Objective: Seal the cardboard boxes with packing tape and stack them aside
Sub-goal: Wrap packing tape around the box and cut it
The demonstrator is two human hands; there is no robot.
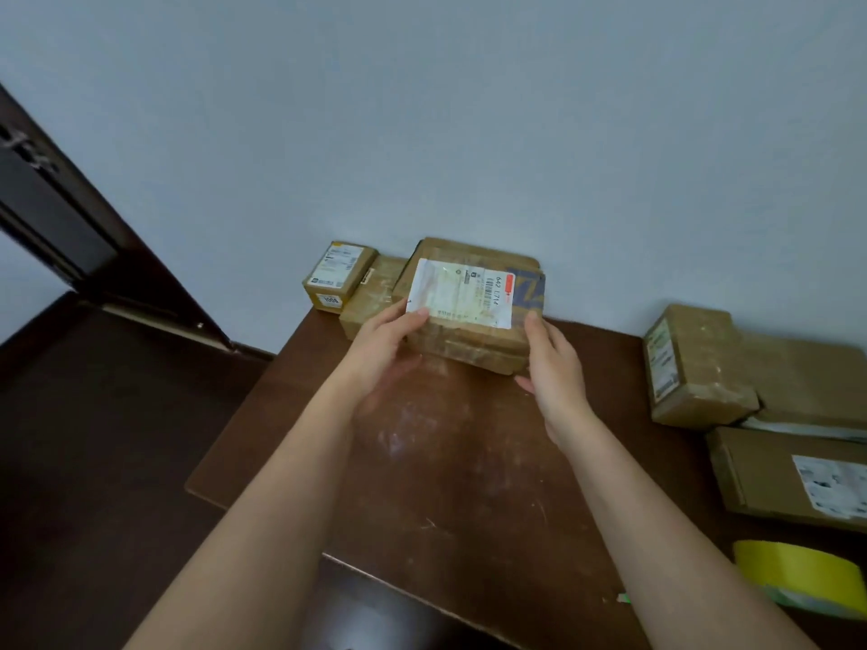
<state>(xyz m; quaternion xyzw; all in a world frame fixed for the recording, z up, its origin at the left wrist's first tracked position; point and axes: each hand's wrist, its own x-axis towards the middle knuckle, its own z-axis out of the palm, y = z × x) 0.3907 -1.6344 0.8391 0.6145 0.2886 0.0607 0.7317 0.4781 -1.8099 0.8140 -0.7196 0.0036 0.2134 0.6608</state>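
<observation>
Both hands, left (pixel 384 340) and right (pixel 556 363), hold the labelled box (pixel 469 297) by its ends, long axis 9-to-3, stack (pixel 366 293) at 9 o'clock; left nearer.

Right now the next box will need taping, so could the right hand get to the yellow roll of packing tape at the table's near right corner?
Probably yes: the yellow roll of packing tape lies unobstructed beside the right forearm, though the right hand must first release the labelled cardboard box.
</observation>
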